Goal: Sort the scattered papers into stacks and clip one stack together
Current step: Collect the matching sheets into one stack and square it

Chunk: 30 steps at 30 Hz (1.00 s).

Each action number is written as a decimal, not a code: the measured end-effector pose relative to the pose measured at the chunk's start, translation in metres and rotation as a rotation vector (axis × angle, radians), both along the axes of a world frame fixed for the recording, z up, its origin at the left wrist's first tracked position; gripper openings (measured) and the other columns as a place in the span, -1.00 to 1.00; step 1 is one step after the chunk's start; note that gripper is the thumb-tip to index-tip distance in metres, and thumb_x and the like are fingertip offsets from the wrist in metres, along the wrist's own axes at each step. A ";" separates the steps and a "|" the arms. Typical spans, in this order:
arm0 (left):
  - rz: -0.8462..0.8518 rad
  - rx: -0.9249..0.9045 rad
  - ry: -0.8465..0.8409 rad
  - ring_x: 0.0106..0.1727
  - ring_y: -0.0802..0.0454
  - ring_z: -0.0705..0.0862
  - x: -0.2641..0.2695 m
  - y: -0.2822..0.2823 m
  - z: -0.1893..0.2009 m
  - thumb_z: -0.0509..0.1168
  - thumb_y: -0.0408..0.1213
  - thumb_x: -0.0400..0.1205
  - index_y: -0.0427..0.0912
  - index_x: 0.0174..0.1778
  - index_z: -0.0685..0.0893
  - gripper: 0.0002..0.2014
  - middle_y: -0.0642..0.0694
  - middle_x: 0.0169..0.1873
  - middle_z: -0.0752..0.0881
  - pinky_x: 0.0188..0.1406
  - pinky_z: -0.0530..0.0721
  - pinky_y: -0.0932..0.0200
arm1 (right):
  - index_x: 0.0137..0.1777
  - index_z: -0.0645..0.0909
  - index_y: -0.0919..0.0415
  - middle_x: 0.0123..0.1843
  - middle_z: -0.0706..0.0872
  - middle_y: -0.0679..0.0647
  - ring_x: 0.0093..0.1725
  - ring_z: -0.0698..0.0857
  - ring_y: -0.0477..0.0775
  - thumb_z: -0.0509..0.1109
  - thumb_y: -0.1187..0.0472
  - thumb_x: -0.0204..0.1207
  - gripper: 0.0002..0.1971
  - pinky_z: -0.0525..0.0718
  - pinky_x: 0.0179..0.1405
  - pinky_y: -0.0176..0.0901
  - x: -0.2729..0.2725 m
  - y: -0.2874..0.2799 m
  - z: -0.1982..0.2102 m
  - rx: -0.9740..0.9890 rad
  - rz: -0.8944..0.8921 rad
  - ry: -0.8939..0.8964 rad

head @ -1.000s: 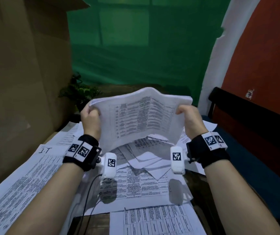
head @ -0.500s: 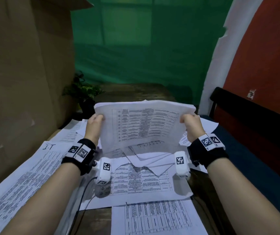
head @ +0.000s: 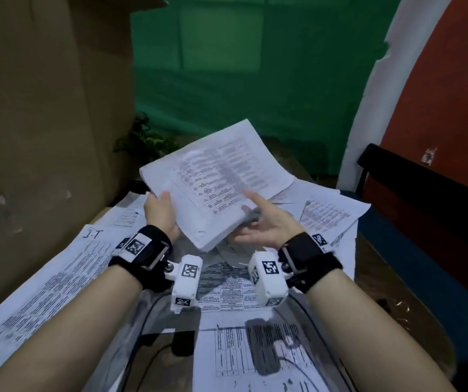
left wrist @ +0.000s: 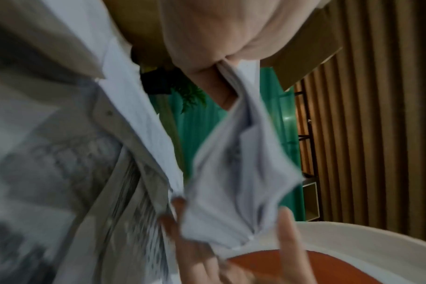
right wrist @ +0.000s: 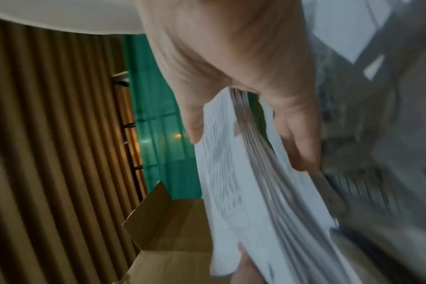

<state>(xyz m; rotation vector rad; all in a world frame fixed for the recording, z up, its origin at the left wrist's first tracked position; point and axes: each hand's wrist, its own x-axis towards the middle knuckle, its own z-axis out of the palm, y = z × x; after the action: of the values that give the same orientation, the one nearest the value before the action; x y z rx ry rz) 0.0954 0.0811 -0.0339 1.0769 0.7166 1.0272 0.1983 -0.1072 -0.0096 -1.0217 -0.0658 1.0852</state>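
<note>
While the stack [head: 216,188] sits tilted above the desk [head: 380,284], long axis running 7 to 1 o'clock, the left hand [head: 160,212] pinches its 9 o'clock edge. Right hand [head: 266,226] is nearer the low corner, fingers spread, touching only. Loose sheets [head: 329,219] everywhere underneath; green backdrop at 12.

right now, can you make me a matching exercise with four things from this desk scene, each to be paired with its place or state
Things:
1. stack of papers
2. sheet marked "I.T"
3. potted plant
4. right hand

Places or states:
A. lying flat on the table at the left
B. standing at the far end of the table, by the cardboard
C. lifted off the table, tilted, gripped by the left hand
D. fingers spread at the stack's lower right edge

Pairs: 1-C, 2-A, 3-B, 4-D
</note>
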 end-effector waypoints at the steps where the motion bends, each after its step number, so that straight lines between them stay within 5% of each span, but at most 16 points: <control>1: -0.039 -0.031 -0.008 0.16 -0.18 0.72 -0.004 -0.003 -0.005 0.10 -0.38 0.73 -0.31 0.38 0.53 -0.69 -0.26 0.23 0.69 0.17 0.69 -0.17 | 0.08 0.55 0.35 0.07 0.66 0.36 0.05 0.73 0.34 0.49 0.27 0.54 -0.77 0.75 0.01 0.27 -0.004 0.010 -0.002 -0.004 -0.006 -0.009; 3: -0.080 -0.037 0.011 0.09 -0.16 0.73 -0.017 -0.006 -0.006 0.11 -0.40 0.74 -0.30 0.33 0.56 -0.72 -0.20 0.13 0.72 0.11 0.72 -0.09 | -0.05 0.56 0.39 -0.11 0.72 0.27 -0.17 0.76 0.19 0.32 0.45 0.62 -0.97 0.81 -0.18 0.02 -0.012 0.026 -0.007 -0.068 -0.066 -0.119; 5: -0.075 0.081 0.085 -0.18 -0.04 0.68 -0.034 0.000 0.008 0.17 -0.46 0.68 -0.28 0.05 0.57 -0.89 -0.16 -0.14 0.69 -0.20 0.73 0.07 | -0.15 0.52 0.38 -0.34 0.73 0.22 -0.49 0.75 0.08 0.21 0.54 0.65 -0.83 0.71 -0.62 -0.18 -0.014 0.035 -0.012 -0.118 -0.147 -0.200; 7: -0.036 0.216 0.116 -0.34 0.03 0.51 -0.053 0.015 0.035 0.25 -0.44 0.61 -0.27 0.04 0.52 -0.88 -0.11 -0.27 0.55 -0.33 0.54 0.06 | -0.10 0.54 0.39 -0.42 0.75 0.19 -0.52 0.74 0.09 0.18 0.57 0.65 -0.83 0.68 -0.60 -0.19 -0.018 0.040 -0.019 -0.117 -0.161 -0.243; 10: 0.051 0.241 0.082 -0.21 0.09 0.54 -0.080 0.034 0.094 0.18 -0.34 0.67 -0.13 0.48 0.32 -0.56 -0.05 -0.09 0.56 -0.29 0.48 0.23 | 0.06 0.57 0.41 -0.13 0.78 0.25 -0.24 0.76 0.16 0.19 0.54 0.65 -0.85 0.78 -0.28 -0.03 -0.040 0.050 -0.024 -0.074 -0.056 -0.282; 14: -0.083 0.386 -0.022 -0.02 0.09 0.74 -0.098 0.026 0.179 0.16 -0.38 0.64 -0.04 0.15 0.55 -0.78 0.00 -0.03 0.72 0.02 0.62 0.23 | -0.04 0.60 0.20 -0.50 0.63 0.05 -0.70 0.44 -0.17 0.33 0.47 0.60 -0.84 0.26 -0.79 -0.47 -0.091 0.064 -0.023 -0.041 0.160 -0.533; 16: -0.242 0.378 -0.078 0.06 0.02 0.79 -0.097 0.019 0.200 0.17 -0.35 0.65 -0.04 0.04 0.58 -0.85 -0.04 -0.01 0.78 0.09 0.67 0.15 | 0.02 0.60 0.14 -0.39 0.65 0.06 -0.67 0.44 -0.16 0.35 0.47 0.55 -0.79 0.29 -0.80 -0.45 -0.118 0.081 -0.037 -0.039 0.255 -0.571; 17: -0.321 0.365 -0.095 0.08 -0.02 0.80 -0.094 0.016 0.204 0.17 -0.34 0.66 -0.07 0.07 0.59 -0.85 -0.07 0.01 0.80 0.10 0.69 0.11 | 0.09 0.60 0.15 -0.28 0.68 0.09 -0.62 0.51 -0.10 0.33 0.45 0.53 -0.77 0.46 -0.76 -0.38 -0.130 0.091 -0.046 -0.060 0.292 -0.585; 19: -0.453 0.316 -0.085 0.12 -0.09 0.79 -0.085 0.011 0.204 0.17 -0.33 0.67 -0.16 0.19 0.56 -0.81 -0.15 0.11 0.78 0.10 0.72 0.04 | 0.24 0.55 0.16 -0.05 0.75 0.14 -0.37 0.71 0.02 0.41 0.26 0.43 -0.64 0.82 -0.39 -0.06 -0.155 0.105 -0.062 -0.129 0.355 -0.615; 23: -0.566 0.185 0.026 0.14 -0.15 0.77 -0.057 0.013 0.174 0.14 -0.32 0.70 -0.19 0.27 0.49 -0.77 -0.20 0.18 0.73 0.17 0.69 0.01 | 0.44 0.46 0.19 0.02 0.62 0.05 -0.18 0.67 -0.05 0.29 0.35 0.60 -0.59 0.77 -0.11 -0.14 -0.188 0.114 -0.081 -0.140 0.524 -0.640; 25: -0.560 0.109 0.073 0.15 -0.11 0.74 -0.046 0.019 0.152 0.09 -0.31 0.73 -0.17 0.22 0.51 -0.81 -0.17 0.15 0.72 0.22 0.64 0.03 | 0.13 0.56 0.12 -0.12 0.60 0.02 -0.23 0.61 -0.04 0.29 0.36 0.61 -0.82 0.69 -0.14 -0.14 -0.190 0.109 -0.086 -0.167 0.600 -0.678; 27: -0.545 0.024 0.106 0.13 -0.08 0.72 -0.037 0.028 0.126 0.04 -0.30 0.75 -0.16 0.19 0.53 -0.80 -0.14 0.12 0.72 0.27 0.60 0.04 | -0.18 0.52 0.03 -0.24 0.57 0.01 -0.32 0.57 -0.06 0.33 0.38 0.59 -0.79 0.63 -0.22 -0.18 -0.184 0.104 -0.093 -0.212 0.617 -0.637; 30: -0.524 -0.064 0.145 0.09 -0.06 0.72 -0.027 0.040 0.091 0.01 -0.26 0.77 -0.16 0.34 0.49 -0.73 -0.11 0.11 0.74 0.12 0.64 0.07 | -0.24 0.54 0.22 -0.37 0.60 0.12 -0.42 0.60 0.06 0.49 0.25 0.53 -0.81 0.68 -0.19 -0.04 -0.173 0.091 -0.094 -0.268 0.743 -0.562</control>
<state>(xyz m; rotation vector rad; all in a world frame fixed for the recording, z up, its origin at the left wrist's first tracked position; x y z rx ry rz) 0.0682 0.1210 0.0575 1.2075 0.5352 0.4789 0.0249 -0.0162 -0.1033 -1.5860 -0.8250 1.4571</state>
